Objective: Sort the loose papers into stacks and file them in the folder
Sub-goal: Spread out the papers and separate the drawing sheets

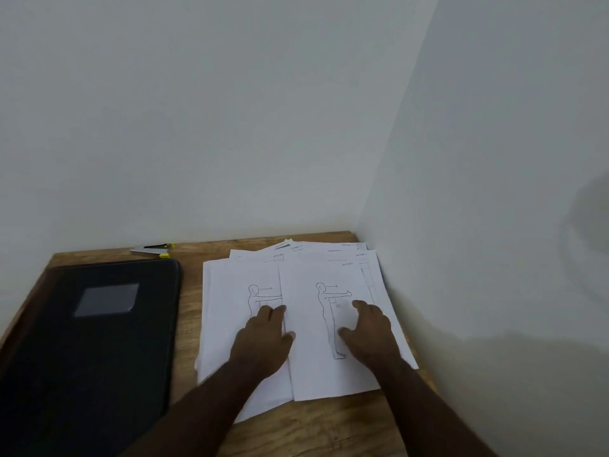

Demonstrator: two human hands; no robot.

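Wooden table [204, 311] set into a corner, white walls [230, 110] at the far side and on the right.

Loose papers [306, 278] spread in a messy overlapping heap on the right half of the table, right edge close against the right wall. Sheets fan out at the far end, corners sticking past each other; printed headers there too small to read. Two top sheets show the same line drawing of a standing figure with one arm stretched forward. The right sheet overlaps the left one and covers the left figure's outstretched hand.

Left hand [263, 338] lies palm down on the left drawing sheet, fingers extended and close together, pressing flat; it grips nothing. It hides the lower part of that figure.

Right hand [369, 328] lies palm down on the right sheet, fingers spread loosely, thumb out toward the drawn figure's legs; flat on the paper, nothing pinched or held.

Both forearms come in from the near edge and cover the near part of the heap.

Black folder [89, 341] lies closed and flat on the left half of the table, a grey rectangular label on its cover. A strip of bare wood separates it from the papers.

Small grey-and-yellow object [153, 249], possibly a cutter, at the far edge beyond the folder, beside the wall.
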